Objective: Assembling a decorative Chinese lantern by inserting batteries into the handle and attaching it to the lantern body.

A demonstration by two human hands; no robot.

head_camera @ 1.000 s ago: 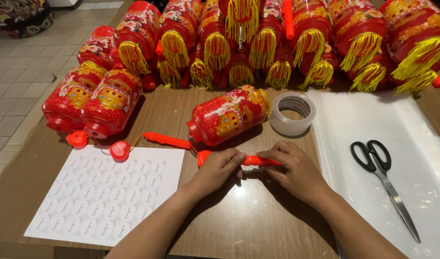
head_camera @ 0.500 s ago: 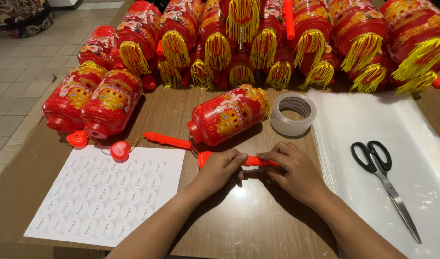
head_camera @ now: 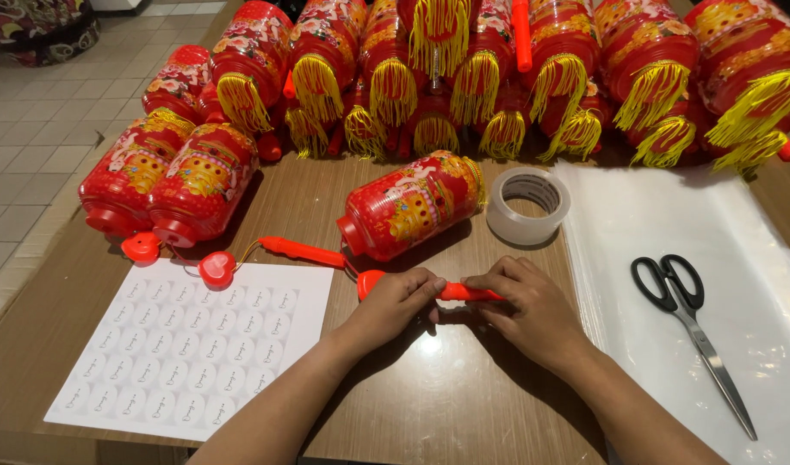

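Both my hands hold a slim red plastic handle (head_camera: 457,292) flat on the wooden table (head_camera: 429,405). My left hand (head_camera: 399,301) pinches its left part near a heart-shaped end (head_camera: 369,282). My right hand (head_camera: 528,306) grips the right part, hiding that end. Just beyond lies a red and gold lantern (head_camera: 409,204) on its side, with a second red handle (head_camera: 302,251) to its left.
A white sheet of round stickers (head_camera: 197,353) lies front left. Two lanterns (head_camera: 167,181) rest at left, with two heart-shaped caps (head_camera: 216,269) near them. Several tasselled lanterns (head_camera: 498,77) are stacked along the back. Tape roll (head_camera: 527,205), black scissors (head_camera: 692,331) and clear plastic sheets (head_camera: 756,258) lie to the right.
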